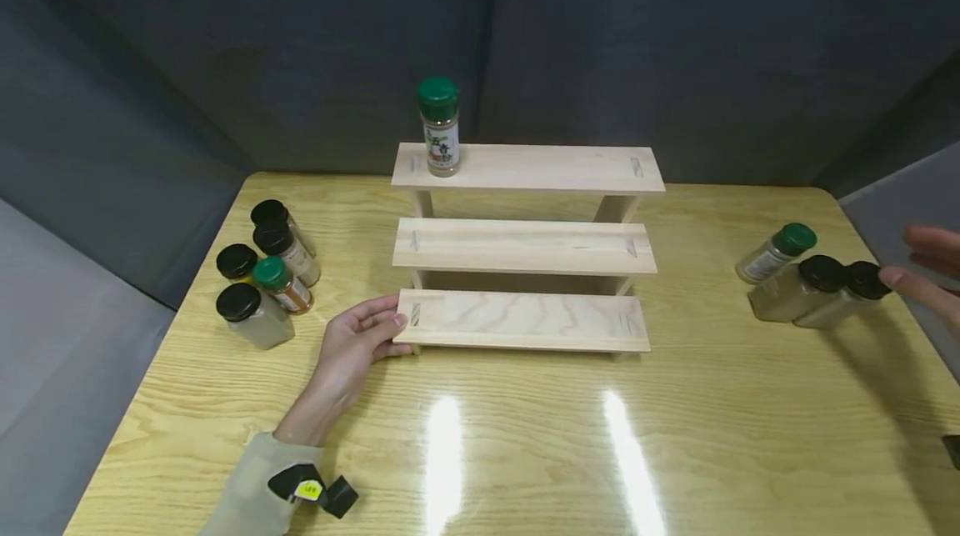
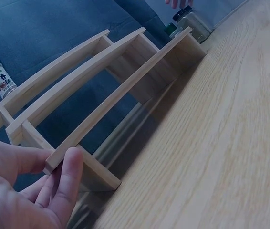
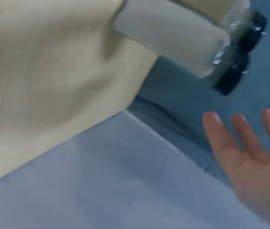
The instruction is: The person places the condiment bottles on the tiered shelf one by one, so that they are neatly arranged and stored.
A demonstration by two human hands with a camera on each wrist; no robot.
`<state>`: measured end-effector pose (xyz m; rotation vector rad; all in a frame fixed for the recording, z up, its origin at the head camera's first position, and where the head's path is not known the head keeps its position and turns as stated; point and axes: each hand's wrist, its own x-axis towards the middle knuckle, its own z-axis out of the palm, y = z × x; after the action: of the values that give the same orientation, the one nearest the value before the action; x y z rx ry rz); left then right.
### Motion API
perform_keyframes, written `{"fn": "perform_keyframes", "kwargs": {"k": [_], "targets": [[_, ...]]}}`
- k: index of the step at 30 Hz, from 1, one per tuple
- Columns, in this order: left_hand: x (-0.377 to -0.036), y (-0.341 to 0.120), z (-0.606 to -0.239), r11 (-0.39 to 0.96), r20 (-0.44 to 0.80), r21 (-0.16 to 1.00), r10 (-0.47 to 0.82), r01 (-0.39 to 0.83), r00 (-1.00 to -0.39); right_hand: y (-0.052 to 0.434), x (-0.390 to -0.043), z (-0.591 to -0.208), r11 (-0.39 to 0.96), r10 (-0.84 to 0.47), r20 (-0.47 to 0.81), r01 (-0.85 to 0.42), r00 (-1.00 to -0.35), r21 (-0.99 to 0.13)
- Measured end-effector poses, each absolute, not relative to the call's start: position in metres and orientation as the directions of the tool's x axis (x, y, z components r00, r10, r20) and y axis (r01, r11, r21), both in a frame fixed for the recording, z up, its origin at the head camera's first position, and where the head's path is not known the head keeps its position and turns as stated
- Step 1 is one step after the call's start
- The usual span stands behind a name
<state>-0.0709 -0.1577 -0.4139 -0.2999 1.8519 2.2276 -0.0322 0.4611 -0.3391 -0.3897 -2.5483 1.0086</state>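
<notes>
Wooden step rack (image 1: 525, 246) in the middle of the tabletop (image 1: 525, 436), three steps high. Left hand (image 1: 358, 342) at the left end of the lowest step, fingers (image 2: 67, 179) bent round the edge, thumb on top, gripping the rack. One green-capped jar (image 1: 439, 126) upright on the left end of the top step.

Right of the rack, well apart from it, three jars lying on their sides: two black-capped jars (image 1: 817, 290) side by side and a green-capped one (image 1: 775, 252) just behind them. Right hand (image 1: 926, 273) cut off by the picture edge in the head view, so only some fingers seen. Fingertips just beside the black caps; touching or not, hard to tell. Fingers straight and spread in the right wrist view, holding nothing, with the two black-capped jars a bit past the fingertips. That view blurry, so labels not readable.

Left of the rack, a bunch of five upright jars (image 1: 262, 273), four with black caps and one with a green cap, close together near the tabletop edge.
</notes>
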Motion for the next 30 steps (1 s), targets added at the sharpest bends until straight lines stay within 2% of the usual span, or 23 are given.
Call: {"fn": "perform_keyframes", "kwargs": {"k": [4,12,21,25,30], "targets": [[-0.071,-0.158,-0.415,-0.175,-0.298,0.937,0.046,-0.302,-0.953,0.469,-0.03,-0.353,0.708,0.389,0.224,0.134,-0.893,-0.693],[-0.072,-0.159,-0.416,-0.157,-0.3,0.94,0.038,-0.303,-0.953,0.483,-0.03,-0.379,0.73,0.303,0.246,0.059,-0.921,-0.681],[-0.071,-0.158,-0.417,-0.155,-0.296,0.942,0.04,-0.299,-0.954,0.494,-0.036,-0.392,0.638,0.193,0.304,-0.116,-0.933,-0.761],[-0.072,-0.157,-0.417,-0.155,-0.296,0.942,0.037,-0.298,-0.954,0.491,-0.036,-0.393,0.619,0.184,0.27,-0.102,-0.945,-0.779],[-0.072,-0.158,-0.418,-0.158,-0.298,0.941,0.037,-0.3,-0.954,0.486,-0.034,-0.394,0.599,0.237,0.245,-0.058,-0.94,-0.799]]}}
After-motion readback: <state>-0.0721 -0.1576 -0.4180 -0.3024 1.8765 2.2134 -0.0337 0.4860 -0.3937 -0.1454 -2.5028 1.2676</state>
